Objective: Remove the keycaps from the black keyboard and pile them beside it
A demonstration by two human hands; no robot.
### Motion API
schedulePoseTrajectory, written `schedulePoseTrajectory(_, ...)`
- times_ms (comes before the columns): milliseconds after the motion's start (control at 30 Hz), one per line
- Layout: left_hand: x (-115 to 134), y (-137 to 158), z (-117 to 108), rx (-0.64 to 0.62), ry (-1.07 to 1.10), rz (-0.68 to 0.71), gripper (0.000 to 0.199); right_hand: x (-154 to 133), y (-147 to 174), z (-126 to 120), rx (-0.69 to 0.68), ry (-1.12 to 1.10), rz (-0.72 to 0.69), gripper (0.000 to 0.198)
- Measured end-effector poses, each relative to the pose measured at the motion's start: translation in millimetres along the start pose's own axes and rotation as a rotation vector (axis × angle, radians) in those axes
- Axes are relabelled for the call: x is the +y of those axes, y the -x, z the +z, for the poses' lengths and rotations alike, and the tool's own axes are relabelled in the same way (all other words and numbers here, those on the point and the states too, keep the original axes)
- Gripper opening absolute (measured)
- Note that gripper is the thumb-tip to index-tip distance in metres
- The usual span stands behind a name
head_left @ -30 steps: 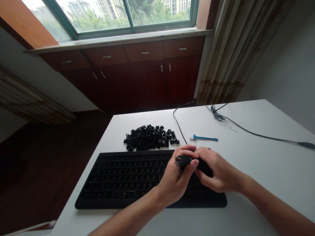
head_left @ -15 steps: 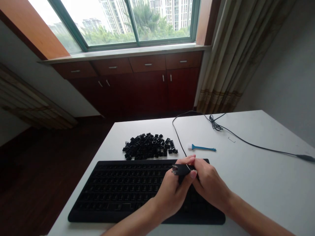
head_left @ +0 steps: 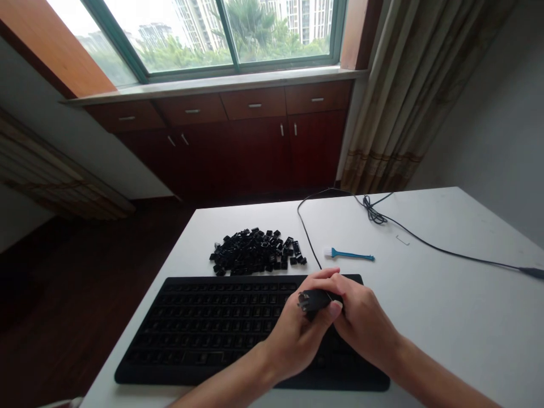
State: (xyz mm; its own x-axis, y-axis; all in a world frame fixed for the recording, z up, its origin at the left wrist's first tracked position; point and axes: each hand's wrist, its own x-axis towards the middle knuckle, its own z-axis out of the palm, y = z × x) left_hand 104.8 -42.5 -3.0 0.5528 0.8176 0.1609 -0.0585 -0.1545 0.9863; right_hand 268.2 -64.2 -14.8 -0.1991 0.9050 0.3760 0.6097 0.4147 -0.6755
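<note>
My left hand is closed around a long black keycap, its thumb lying along the near side. The pronged end of this piece points left, and a thin pale line, perhaps a wire, crosses it. From the other side my right hand grips the hidden right end, its fingertips meeting those of the left. Both hands are held over the right part of a black keyboard, whose key positions look stripped of caps. Behind the keyboard lies a heap of loose black keycaps.
On the white table, a blue brush lies behind my right hand. Farther right is a small bent wire. A black cable with a tied bundle runs along the back and right. Cabinets stand beyond the table.
The black piece has turned slightly in my hands, and my right fingers now wrap farther over it. The view has shifted a little.
</note>
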Motion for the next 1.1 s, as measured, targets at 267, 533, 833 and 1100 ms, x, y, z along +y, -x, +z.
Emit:
schedulePoseTrajectory(267,4,1,-3,-0.091,-0.074,0.071,0.018,5,7,1,0.075,-0.013,-0.104,0.013)
schedulePoseTrajectory(533,5,3,-4,-0.058,-0.043,0.148,0.018,-5,1,1,0.032,-0.104,-0.179,0.012)
schedulePoseTrajectory(833,4,0,-2,0.099,0.053,0.104,0.024,4,3,-4,-0.007,-0.114,0.081,0.026)
schedulePoseTrajectory(1100,2,3,2,0.080,-0.114,0.057,0.055,13,-1,-10,0.103,-0.578,0.341,0.013)
